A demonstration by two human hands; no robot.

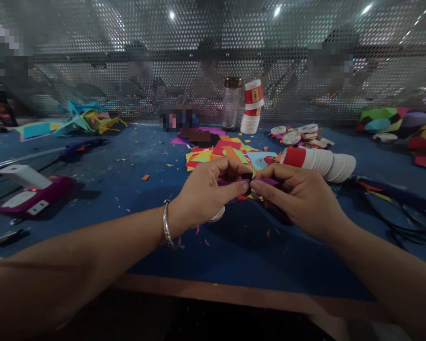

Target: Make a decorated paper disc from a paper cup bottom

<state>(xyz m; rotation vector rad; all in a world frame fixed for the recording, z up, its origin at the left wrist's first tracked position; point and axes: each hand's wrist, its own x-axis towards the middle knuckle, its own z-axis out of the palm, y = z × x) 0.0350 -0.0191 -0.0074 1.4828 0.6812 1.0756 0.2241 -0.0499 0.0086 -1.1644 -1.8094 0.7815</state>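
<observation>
My left hand [204,192], with a silver bangle at its wrist, pinches a small piece of purple paper [269,181] between thumb and fingers. Against it shows a little black piece [247,175], partly covered by my fingertips. My right hand [301,196] grips the same purple paper from the other side, and the two thumbs almost meet. Just beyond the hands lies a pile of coloured paper sheets [230,150] in red, yellow and orange. A white round object [217,215] peeks out under my left hand; its kind is hidden.
Stacked paper cups [310,160] lie on their side at right; more cups [252,106] stand beside a clear bottle [230,106]. A purple power strip [53,196] with a white charger [24,176] sits at left. Black cables [394,213] are at right. A perforated metal screen [184,66] closes the back.
</observation>
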